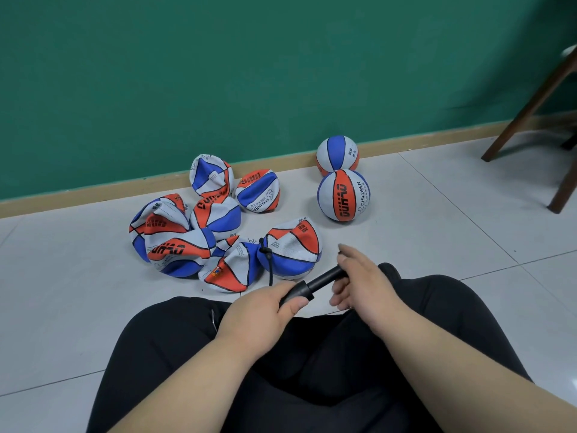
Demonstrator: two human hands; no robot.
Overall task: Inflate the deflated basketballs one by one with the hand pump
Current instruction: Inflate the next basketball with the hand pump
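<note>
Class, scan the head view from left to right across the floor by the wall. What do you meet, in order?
Pile of deflated balls → two inflated balls → chair.

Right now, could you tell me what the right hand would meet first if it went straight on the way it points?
Most likely the deflated basketball that the black hose runs to. The right hand points forward-left at it, with only floor between, though depth is hard to judge.

Black hand pump (315,281) tilted; deflated basketballs (187,235) heaped — inflated basketballs (342,195) apart.
</note>
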